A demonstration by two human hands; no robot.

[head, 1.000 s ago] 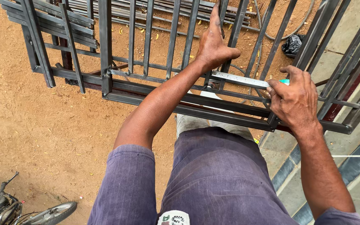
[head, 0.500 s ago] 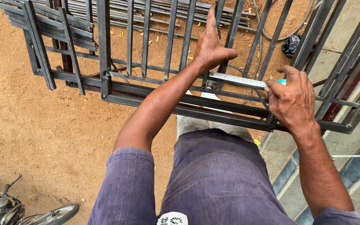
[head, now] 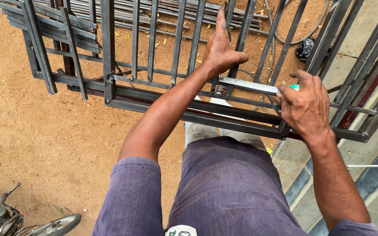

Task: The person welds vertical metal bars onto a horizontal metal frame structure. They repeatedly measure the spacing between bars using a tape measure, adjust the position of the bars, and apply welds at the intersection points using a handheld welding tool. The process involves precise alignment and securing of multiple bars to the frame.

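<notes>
Okay, your left hand presses fingers flat on the steel rule (lying across the metal grille), right hand curled around its end.

1. two hands in the shot, left hand and right hand, same person
2. one steel ruler lying across the bars in the middle
3. one metal grille frame right under them, plus more stacked frames far left, can't count those
4. one black bag far right
5. one motorbike, near left corner
</notes>
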